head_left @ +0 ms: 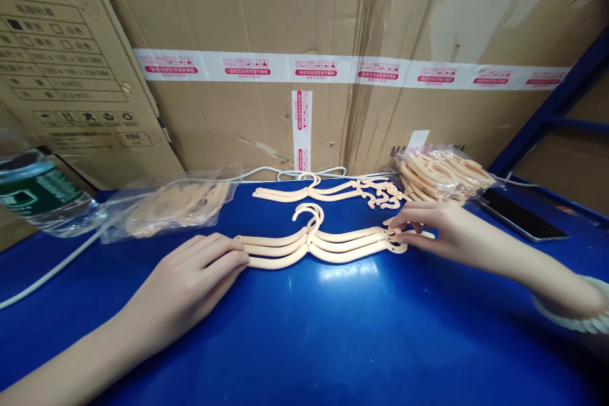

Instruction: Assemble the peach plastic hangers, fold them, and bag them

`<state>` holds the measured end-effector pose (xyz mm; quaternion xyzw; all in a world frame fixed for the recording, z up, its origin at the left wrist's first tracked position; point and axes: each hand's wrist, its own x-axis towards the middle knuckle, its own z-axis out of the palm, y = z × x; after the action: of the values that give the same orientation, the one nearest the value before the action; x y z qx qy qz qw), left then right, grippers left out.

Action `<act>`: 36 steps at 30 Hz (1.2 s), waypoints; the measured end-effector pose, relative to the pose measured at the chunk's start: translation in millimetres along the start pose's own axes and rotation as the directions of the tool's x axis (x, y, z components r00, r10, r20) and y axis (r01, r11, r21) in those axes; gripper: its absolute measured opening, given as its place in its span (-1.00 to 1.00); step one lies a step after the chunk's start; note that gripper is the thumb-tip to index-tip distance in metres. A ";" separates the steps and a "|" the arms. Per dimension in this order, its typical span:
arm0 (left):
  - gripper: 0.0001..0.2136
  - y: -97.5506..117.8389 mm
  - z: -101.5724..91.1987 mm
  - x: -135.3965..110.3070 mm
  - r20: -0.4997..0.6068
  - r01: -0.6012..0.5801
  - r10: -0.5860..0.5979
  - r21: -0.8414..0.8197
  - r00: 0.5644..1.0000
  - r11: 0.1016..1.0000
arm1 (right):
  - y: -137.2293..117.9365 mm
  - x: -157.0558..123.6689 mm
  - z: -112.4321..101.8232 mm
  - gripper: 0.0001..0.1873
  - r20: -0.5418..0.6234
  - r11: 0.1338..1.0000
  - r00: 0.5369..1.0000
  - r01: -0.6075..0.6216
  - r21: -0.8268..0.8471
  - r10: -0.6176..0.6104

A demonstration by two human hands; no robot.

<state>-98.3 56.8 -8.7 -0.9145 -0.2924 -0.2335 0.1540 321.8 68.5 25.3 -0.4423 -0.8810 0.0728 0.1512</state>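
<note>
Three beige plastic clothes hangers (pixel 349 246) lie in a row, one behind another, on the blue tabletop, with their hooks together at the middle. My left hand (pixel 197 273) has its fingers pressed together on the hangers' left ends. At their right ends, my right hand (pixel 435 225) pinches around the small curved tips; exactly which piece it grips is partly hidden by the fingers. Behind them lie more beige hangers (pixel 280 194), and a cluster of small beige hooked pieces (pixel 380 193) sits at their right.
A clear bag of beige parts (pixel 176 206) lies at left, near a water bottle (pixel 42 187) and a white cable (pixel 57 269). Another bagged pile of beige parts (pixel 440 171) and a dark phone (pixel 526 214) are at right. Cardboard boxes (pixel 238 120) stand behind.
</note>
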 end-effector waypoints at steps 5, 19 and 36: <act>-0.87 0.0 1.8 0.2 -0.013 0.010 -0.011 -0.028 1.000 1.000 | -15.4 -0.7 4.1 -0.70 0.050 1.000 0.999 0.018 0.019 -0.019; -0.91 -4.5 11.1 -2.9 0.047 0.197 -0.192 -0.227 0.980 0.954 | -8.8 3.0 14.2 -0.69 0.109 0.999 0.993 -0.034 -0.032 0.037; -0.87 -5.6 13.0 -4.1 -0.013 0.176 -0.181 -0.188 0.983 0.966 | -8.1 4.6 18.1 -0.73 0.052 0.994 0.997 -0.046 -0.095 0.051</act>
<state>-100.3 64.7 -21.0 -0.8912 -0.3481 -0.2864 0.0506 307.1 67.5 11.3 -0.4680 -0.8763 0.0469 0.1044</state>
